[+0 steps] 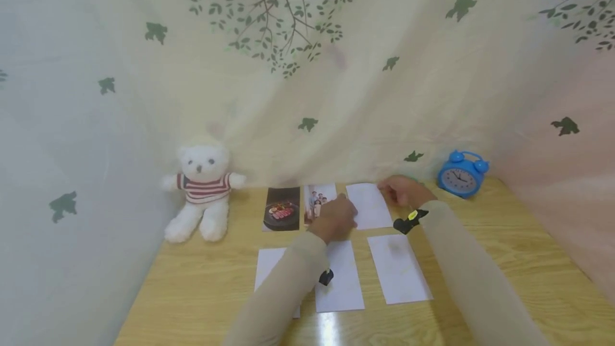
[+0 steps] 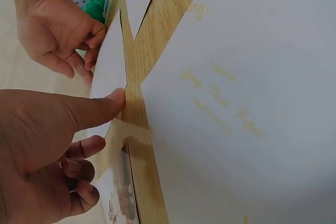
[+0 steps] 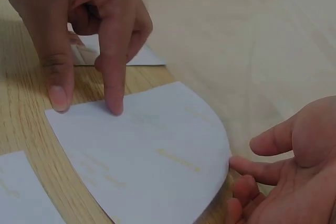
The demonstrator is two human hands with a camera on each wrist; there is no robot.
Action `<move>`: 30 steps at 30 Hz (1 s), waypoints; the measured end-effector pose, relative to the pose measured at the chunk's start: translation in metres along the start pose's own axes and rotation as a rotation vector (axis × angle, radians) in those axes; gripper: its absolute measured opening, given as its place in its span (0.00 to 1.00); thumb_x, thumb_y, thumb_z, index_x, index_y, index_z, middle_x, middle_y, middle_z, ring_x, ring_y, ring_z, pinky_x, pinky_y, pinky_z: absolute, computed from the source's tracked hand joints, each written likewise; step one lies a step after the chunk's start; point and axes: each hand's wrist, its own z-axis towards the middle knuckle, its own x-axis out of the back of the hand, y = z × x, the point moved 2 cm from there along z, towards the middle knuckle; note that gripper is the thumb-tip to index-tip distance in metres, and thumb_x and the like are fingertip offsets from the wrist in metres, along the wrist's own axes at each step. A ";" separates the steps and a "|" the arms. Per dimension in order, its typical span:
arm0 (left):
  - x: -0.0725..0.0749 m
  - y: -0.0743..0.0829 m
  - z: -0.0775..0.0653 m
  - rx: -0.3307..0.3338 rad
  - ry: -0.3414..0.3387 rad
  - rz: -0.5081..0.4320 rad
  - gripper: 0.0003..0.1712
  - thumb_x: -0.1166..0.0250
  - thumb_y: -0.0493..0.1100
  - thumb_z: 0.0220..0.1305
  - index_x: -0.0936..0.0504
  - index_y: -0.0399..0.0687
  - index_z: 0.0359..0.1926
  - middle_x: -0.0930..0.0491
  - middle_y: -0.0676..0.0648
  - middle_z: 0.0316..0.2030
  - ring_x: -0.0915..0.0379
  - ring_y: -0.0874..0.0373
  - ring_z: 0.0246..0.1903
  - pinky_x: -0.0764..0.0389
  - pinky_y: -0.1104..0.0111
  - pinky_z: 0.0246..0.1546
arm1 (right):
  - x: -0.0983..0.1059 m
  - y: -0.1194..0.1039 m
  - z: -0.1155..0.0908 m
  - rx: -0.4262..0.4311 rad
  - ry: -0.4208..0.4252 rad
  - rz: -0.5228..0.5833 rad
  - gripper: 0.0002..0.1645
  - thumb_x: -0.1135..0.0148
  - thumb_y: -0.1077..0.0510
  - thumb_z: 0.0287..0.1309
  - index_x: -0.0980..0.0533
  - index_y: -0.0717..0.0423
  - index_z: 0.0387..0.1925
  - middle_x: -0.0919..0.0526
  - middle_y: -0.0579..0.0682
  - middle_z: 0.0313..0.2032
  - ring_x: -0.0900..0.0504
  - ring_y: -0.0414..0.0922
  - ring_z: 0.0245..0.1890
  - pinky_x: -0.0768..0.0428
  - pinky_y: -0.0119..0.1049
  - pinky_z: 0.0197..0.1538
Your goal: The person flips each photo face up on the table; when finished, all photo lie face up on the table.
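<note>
A white sheet (image 1: 367, 207) with faint yellow print on its back lies face down at the right end of the back row. My left hand (image 1: 336, 217) touches its left edge with thumb and forefinger, spread apart, while the other fingers curl in. At the far right edge is my right hand (image 1: 408, 191), its forefinger tip against the paper and its thumb held away. In the right wrist view the sheet (image 3: 152, 156) bows up on that side. A family photo (image 1: 314, 196) lies partly hidden behind my left hand.
Left of the family photo lies a food photo (image 1: 281, 210). Nearer me are three more white sheets, one (image 1: 401, 271) at right. A teddy bear (image 1: 204, 191) sits at left, a blue alarm clock (image 1: 461, 175) stands back right, and a fuzzy green thing (image 2: 94, 8) shows beside it.
</note>
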 end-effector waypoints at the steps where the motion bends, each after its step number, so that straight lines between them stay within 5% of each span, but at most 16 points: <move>1: 0.000 0.000 0.000 0.002 0.002 -0.007 0.17 0.29 0.51 0.70 0.13 0.55 0.57 0.21 0.48 0.52 0.19 0.53 0.51 0.17 0.62 0.57 | -0.002 -0.001 0.000 0.000 0.001 -0.027 0.22 0.52 0.63 0.76 0.33 0.51 0.20 0.34 0.40 0.18 0.35 0.36 0.20 0.34 0.27 0.29; 5: -0.002 0.001 0.002 -0.018 0.007 0.032 0.17 0.29 0.51 0.70 0.13 0.55 0.56 0.20 0.48 0.52 0.18 0.52 0.51 0.17 0.62 0.56 | -0.010 -0.005 0.000 0.006 0.060 -0.130 0.18 0.52 0.62 0.74 0.32 0.53 0.23 0.35 0.40 0.19 0.34 0.37 0.23 0.32 0.29 0.32; 8: -0.002 0.003 0.005 -0.017 -0.003 0.054 0.17 0.30 0.52 0.71 0.14 0.56 0.57 0.20 0.49 0.52 0.18 0.52 0.51 0.17 0.62 0.56 | -0.012 -0.008 0.001 0.023 0.151 -0.193 0.08 0.47 0.60 0.73 0.27 0.61 0.37 0.26 0.44 0.30 0.25 0.40 0.33 0.22 0.30 0.40; 10: -0.002 0.004 0.006 -0.001 -0.018 0.044 0.18 0.30 0.52 0.71 0.14 0.56 0.58 0.20 0.48 0.53 0.18 0.52 0.53 0.17 0.63 0.57 | -0.012 -0.009 0.001 0.045 0.181 -0.207 0.15 0.43 0.60 0.72 0.27 0.68 0.52 0.20 0.53 0.43 0.20 0.46 0.43 0.16 0.36 0.50; 13: -0.001 0.004 0.007 0.029 -0.045 0.022 0.18 0.31 0.51 0.72 0.14 0.56 0.59 0.21 0.48 0.54 0.18 0.52 0.54 0.18 0.62 0.60 | -0.016 -0.012 0.000 0.084 0.170 -0.211 0.33 0.41 0.60 0.72 0.37 0.72 0.71 0.26 0.66 0.65 0.20 0.56 0.60 0.17 0.47 0.64; 17: 0.001 0.004 0.006 0.013 -0.073 0.040 0.18 0.42 0.52 0.80 0.15 0.49 0.59 0.21 0.47 0.53 0.19 0.52 0.51 0.17 0.60 0.58 | -0.022 -0.016 -0.005 0.132 0.109 -0.198 0.37 0.43 0.58 0.74 0.41 0.72 0.75 0.25 0.67 0.66 0.16 0.53 0.55 0.15 0.47 0.62; 21: 0.003 0.001 0.008 -0.002 -0.055 -0.187 0.36 0.61 0.65 0.84 0.15 0.43 0.47 0.18 0.46 0.42 0.20 0.53 0.39 0.17 0.61 0.48 | -0.030 -0.022 -0.010 0.204 0.048 -0.120 0.23 0.44 0.59 0.74 0.32 0.69 0.63 0.17 0.54 0.48 0.15 0.42 0.41 0.14 0.38 0.51; 25: 0.004 0.000 0.012 -0.016 0.012 -0.519 0.46 0.61 0.77 0.77 0.16 0.43 0.39 0.21 0.49 0.30 0.25 0.56 0.29 0.22 0.64 0.36 | -0.038 -0.027 -0.014 0.248 0.023 -0.022 0.08 0.43 0.59 0.75 0.32 0.59 0.44 0.21 0.45 0.34 0.18 0.39 0.33 0.15 0.32 0.41; 27: 0.006 0.000 0.015 -0.017 0.043 -0.574 0.42 0.56 0.76 0.76 0.16 0.44 0.37 0.26 0.53 0.26 0.29 0.59 0.25 0.26 0.66 0.30 | -0.041 -0.029 -0.016 0.247 0.037 -0.003 0.11 0.42 0.56 0.75 0.33 0.59 0.45 0.21 0.47 0.35 0.18 0.40 0.33 0.15 0.32 0.38; 30: 0.010 -0.001 0.018 0.018 0.101 -0.597 0.30 0.46 0.65 0.79 0.19 0.47 0.28 0.29 0.55 0.19 0.34 0.61 0.18 0.31 0.69 0.21 | -0.045 -0.032 -0.020 0.238 0.033 -0.001 0.25 0.47 0.51 0.78 0.34 0.67 0.63 0.19 0.60 0.50 0.16 0.46 0.44 0.12 0.37 0.46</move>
